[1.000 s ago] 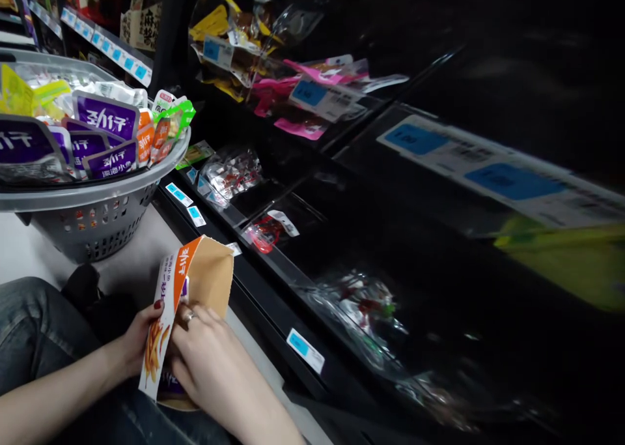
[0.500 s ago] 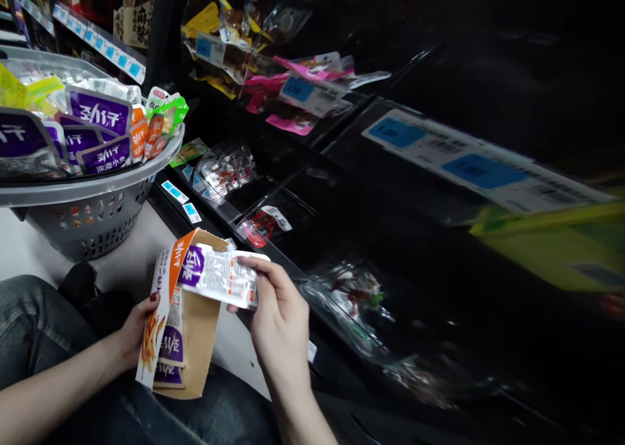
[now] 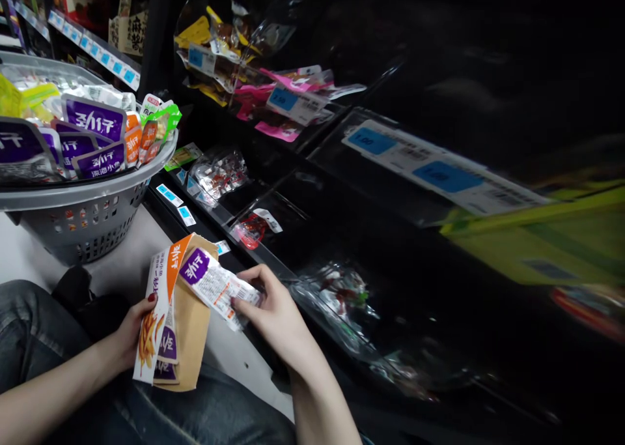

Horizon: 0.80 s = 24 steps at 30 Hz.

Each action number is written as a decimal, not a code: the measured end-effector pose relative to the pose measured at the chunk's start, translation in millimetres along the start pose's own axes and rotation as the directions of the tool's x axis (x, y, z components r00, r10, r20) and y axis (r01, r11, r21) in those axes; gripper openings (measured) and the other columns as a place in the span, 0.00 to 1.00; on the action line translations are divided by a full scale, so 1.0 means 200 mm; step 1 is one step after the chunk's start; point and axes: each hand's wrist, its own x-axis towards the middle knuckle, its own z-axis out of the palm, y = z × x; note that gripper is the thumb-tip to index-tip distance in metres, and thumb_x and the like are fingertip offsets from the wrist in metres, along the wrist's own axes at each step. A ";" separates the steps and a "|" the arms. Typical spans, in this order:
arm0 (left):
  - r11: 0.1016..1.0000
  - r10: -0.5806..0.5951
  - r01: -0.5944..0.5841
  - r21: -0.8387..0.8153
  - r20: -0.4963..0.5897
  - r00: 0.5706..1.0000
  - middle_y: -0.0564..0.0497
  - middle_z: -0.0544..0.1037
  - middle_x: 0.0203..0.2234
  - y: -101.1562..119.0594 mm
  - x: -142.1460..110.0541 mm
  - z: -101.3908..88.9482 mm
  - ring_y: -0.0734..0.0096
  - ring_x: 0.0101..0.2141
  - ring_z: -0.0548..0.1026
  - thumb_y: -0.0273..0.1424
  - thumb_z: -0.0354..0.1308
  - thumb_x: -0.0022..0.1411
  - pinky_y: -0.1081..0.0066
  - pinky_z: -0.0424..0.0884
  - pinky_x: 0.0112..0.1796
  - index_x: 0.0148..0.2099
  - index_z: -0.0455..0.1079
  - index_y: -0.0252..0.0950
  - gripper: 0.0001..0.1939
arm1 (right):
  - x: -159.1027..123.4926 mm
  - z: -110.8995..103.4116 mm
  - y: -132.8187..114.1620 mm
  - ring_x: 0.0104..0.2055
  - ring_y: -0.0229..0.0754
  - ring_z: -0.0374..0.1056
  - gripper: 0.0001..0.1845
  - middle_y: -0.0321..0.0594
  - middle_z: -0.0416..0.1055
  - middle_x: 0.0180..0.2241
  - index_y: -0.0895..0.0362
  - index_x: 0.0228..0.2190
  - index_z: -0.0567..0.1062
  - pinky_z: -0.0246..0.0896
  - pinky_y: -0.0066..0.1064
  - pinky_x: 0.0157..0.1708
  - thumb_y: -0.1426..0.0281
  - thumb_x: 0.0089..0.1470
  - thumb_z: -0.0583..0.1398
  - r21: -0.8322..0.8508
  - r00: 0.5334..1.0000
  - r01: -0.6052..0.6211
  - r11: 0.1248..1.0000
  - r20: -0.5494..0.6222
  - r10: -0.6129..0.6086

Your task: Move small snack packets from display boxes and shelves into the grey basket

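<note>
The right hand (image 3: 276,311) pinches a white-and-purple packet (image 3: 215,285) between thumb and fingers, its purple end over the box's (image 3: 193,341) open side. The left hand (image 3: 131,333) is clamped on the box's printed side; at least 2 purple-marked packets (image 3: 168,344) show inside. Beyond, a grey basket (image 3: 58,199) brims with purple, orange and yellow packets (image 3: 95,118); dark shelving (image 3: 258,257) holds pink packs (image 3: 278,131).

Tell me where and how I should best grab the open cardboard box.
Hold the cardboard box by its printed side wall, coming from the left, as the left hand does. That wall is flat and long, and holding it there should leave the opening, which faces the camera, free for the right hand and its packet.
</note>
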 end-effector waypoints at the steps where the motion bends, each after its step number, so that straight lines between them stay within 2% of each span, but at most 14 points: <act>1: 1.000 0.012 -0.012 -0.019 -0.017 1.000 0.47 0.79 0.25 0.00 0.00 0.01 0.64 0.27 0.77 0.32 0.55 0.52 0.67 0.71 0.34 0.34 0.71 0.30 0.10 | 0.00 0.00 0.01 0.28 0.37 0.61 0.11 0.31 0.65 0.25 0.56 0.26 0.65 0.57 0.28 0.27 0.76 0.35 0.60 0.044 1.000 0.000 0.999 -0.009 0.001; 3: 0.999 0.029 -0.031 -0.038 -0.029 0.999 0.48 0.79 0.24 0.01 -0.01 0.02 0.66 0.26 0.77 0.31 0.55 0.52 0.69 0.71 0.33 0.33 0.71 0.31 0.08 | 0.00 -0.01 0.02 0.27 0.36 0.61 0.13 0.30 0.64 0.24 0.55 0.25 0.63 0.57 0.27 0.25 0.75 0.35 0.62 0.242 0.999 -0.038 0.969 0.020 0.034; 4: 0.999 0.031 -0.032 -0.039 -0.029 0.999 0.48 0.79 0.24 0.01 -0.01 0.03 0.66 0.26 0.77 0.31 0.55 0.53 0.69 0.71 0.33 0.33 0.71 0.31 0.08 | 0.01 -0.02 0.03 0.26 0.36 0.61 0.14 0.29 0.64 0.24 0.55 0.25 0.63 0.57 0.26 0.25 0.75 0.34 0.63 0.367 0.997 -0.069 0.928 0.052 0.054; 6: 0.999 0.029 -0.031 -0.036 -0.035 0.999 0.48 0.79 0.23 0.01 -0.01 0.03 0.66 0.25 0.76 0.31 0.55 0.53 0.69 0.71 0.32 0.32 0.71 0.31 0.08 | 0.02 -0.02 0.03 0.27 0.36 0.64 0.19 0.29 0.66 0.26 0.53 0.30 0.66 0.60 0.28 0.26 0.75 0.33 0.65 0.589 0.991 -0.124 0.799 0.105 0.077; 9: 0.998 0.046 -0.048 -0.027 -0.069 0.997 0.48 0.79 0.23 0.01 -0.01 0.02 0.67 0.25 0.76 0.30 0.54 0.54 0.70 0.71 0.31 0.32 0.71 0.31 0.08 | 0.02 -0.02 0.02 0.31 0.37 0.67 0.26 0.34 0.71 0.31 0.54 0.37 0.69 0.63 0.28 0.31 0.76 0.31 0.66 0.766 0.994 -0.099 0.635 0.046 0.100; 11: 0.998 0.055 -0.058 -0.026 -0.080 0.995 0.48 0.79 0.22 0.01 -0.01 0.01 0.67 0.25 0.76 0.30 0.54 0.54 0.70 0.71 0.31 0.32 0.71 0.31 0.07 | 0.02 0.01 0.01 0.31 0.35 0.68 0.21 0.35 0.73 0.31 0.56 0.33 0.72 0.63 0.26 0.33 0.76 0.31 0.66 0.821 0.993 -0.039 0.569 -0.033 0.117; 14: 0.998 0.048 -0.052 -0.042 -0.089 0.995 0.50 0.79 0.23 0.01 0.00 -0.01 0.67 0.25 0.76 0.29 0.57 0.53 0.70 0.71 0.32 0.33 0.71 0.32 0.06 | 0.01 0.05 -0.01 0.30 0.34 0.68 0.12 0.35 0.74 0.27 0.57 0.24 0.71 0.64 0.25 0.33 0.76 0.32 0.66 0.858 0.988 0.014 0.514 -0.092 0.126; 17: 0.998 0.033 -0.038 -0.044 -0.101 0.994 0.50 0.79 0.22 0.01 0.01 -0.01 0.67 0.25 0.76 0.29 0.57 0.52 0.70 0.71 0.31 0.35 0.71 0.31 0.07 | 0.00 0.08 -0.02 0.30 0.35 0.69 0.11 0.35 0.74 0.25 0.58 0.18 0.68 0.64 0.26 0.33 0.77 0.32 0.66 0.877 0.980 0.054 0.478 -0.138 0.142; 22: 0.998 0.056 -0.054 0.026 -0.099 0.994 0.46 0.79 0.23 0.00 0.00 -0.01 0.64 0.25 0.76 0.31 0.55 0.54 0.67 0.72 0.31 0.34 0.70 0.29 0.09 | 0.00 0.11 0.00 0.30 0.35 0.68 0.09 0.35 0.73 0.25 0.58 0.20 0.70 0.64 0.28 0.35 0.79 0.32 0.64 0.909 0.969 0.061 0.412 -0.153 0.195; 24: 0.994 0.067 -0.060 0.088 -0.078 0.995 0.44 0.79 0.25 -0.01 -0.01 -0.02 0.61 0.26 0.77 0.31 0.55 0.54 0.64 0.72 0.32 0.35 0.70 0.29 0.10 | 0.02 0.12 0.03 0.32 0.35 0.68 0.09 0.34 0.73 0.26 0.57 0.22 0.71 0.64 0.28 0.37 0.79 0.33 0.63 0.934 0.974 0.069 0.349 -0.139 0.180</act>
